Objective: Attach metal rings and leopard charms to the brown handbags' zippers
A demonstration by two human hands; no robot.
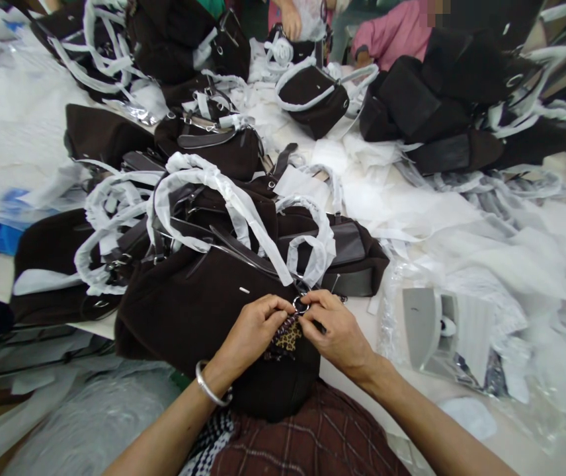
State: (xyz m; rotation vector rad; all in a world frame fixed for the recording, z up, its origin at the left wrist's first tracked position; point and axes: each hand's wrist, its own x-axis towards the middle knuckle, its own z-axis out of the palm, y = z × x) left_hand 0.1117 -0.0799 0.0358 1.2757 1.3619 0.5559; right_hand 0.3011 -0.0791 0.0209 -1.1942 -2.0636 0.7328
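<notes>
A dark brown handbag [198,311] lies before me, its handles [228,198] wrapped in white paper. At its right end, both hands meet around a metal ring [301,305]. My left hand [258,327] is closed, thumb and fingers pinching the ring's left side and a dark braided cord. From that cord hangs a leopard-print charm [287,336] against the bag. My right hand [335,330] pinches the ring from the right, fingers bent. Exactly which part each fingertip grips is partly hidden.
Several more dark bags with wrapped handles crowd the table, such as one bag [313,99] farther back. A grey open box [424,330] sits at right among plastic and white paper [461,244]. Across the table are other people, one in a pink sleeve [392,36].
</notes>
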